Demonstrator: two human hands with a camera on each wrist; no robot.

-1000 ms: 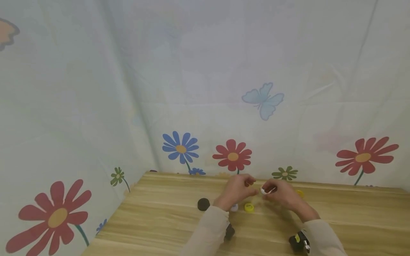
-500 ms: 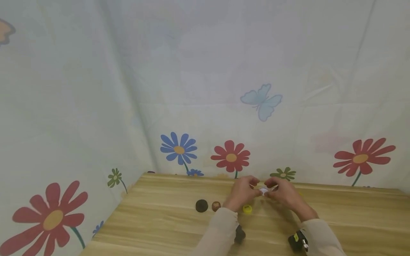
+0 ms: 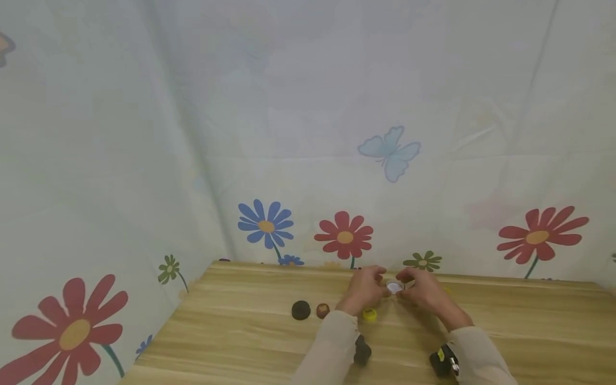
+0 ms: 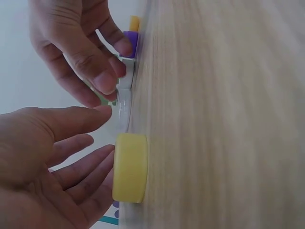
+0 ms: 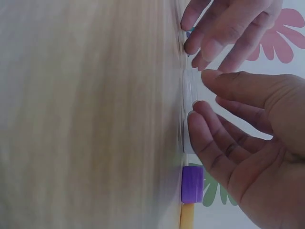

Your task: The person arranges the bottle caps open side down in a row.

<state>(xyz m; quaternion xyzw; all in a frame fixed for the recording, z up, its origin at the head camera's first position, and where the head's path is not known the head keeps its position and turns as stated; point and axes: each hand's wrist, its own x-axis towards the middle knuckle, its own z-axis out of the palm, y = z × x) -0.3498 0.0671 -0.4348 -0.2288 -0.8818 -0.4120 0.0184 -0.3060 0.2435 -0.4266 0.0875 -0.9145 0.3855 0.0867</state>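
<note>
In the head view, my left hand [image 3: 364, 289] and right hand [image 3: 425, 291] face each other over a small round white lid [image 3: 394, 287] near the table's back edge. The right wrist view shows a clear disc-like lid [image 5: 189, 90] lying flat, with my right thumb and fingertips just above it, parted and loosely bent. A white cap [image 5: 187, 138] lies beside it, partly behind those fingers. My left fingers, slightly spread, are close by the lid and a yellow cap [image 4: 129, 168] in the left wrist view. Neither hand visibly grips anything.
A black round cap [image 3: 301, 310] and a brown cap [image 3: 323, 310] lie left of my left hand. Purple [image 5: 192, 185] and orange [image 5: 187, 215] caps continue the row on the right. A flowered curtain [image 3: 308, 133] hangs behind the wooden table [image 3: 250, 321].
My right hand held a white lid up a second ago. Both hands then came together at it, and now their fingertips stand slightly apart around it. My left hand moved right, uncovering the brown cap.
</note>
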